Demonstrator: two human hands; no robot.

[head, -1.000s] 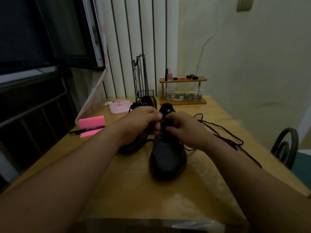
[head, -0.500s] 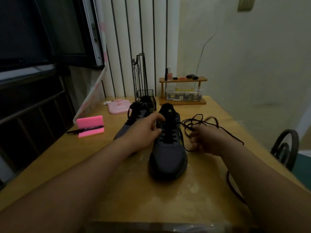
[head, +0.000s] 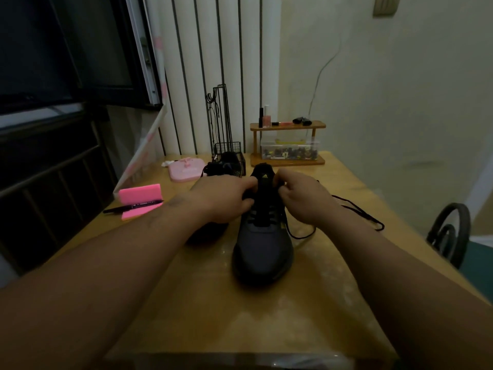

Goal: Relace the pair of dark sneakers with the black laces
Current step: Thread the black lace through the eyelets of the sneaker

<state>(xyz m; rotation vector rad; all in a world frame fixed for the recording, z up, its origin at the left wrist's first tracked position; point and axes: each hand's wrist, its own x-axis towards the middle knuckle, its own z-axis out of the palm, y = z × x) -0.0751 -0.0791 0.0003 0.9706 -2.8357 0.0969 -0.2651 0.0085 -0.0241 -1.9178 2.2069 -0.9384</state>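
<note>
Right hand [head: 304,201] back at the sneaker [head: 262,236] tongue, pinching lace [head: 354,212]; left hand [head: 226,198] pinching opposite: next eyelet.

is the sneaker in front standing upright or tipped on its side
Upright. The front sneaker sits sole-down on the table, toe toward the camera, tongue pointing up between the left hand and right hand.

The right hand [head: 306,198] has returned to the sneaker [head: 262,236] tongue.

Your left hand [head: 224,197] and right hand [head: 304,198] reach forward, forearms extended, fingers curled inward, seemingly pinching; the dimness hides your fingertips.
</note>
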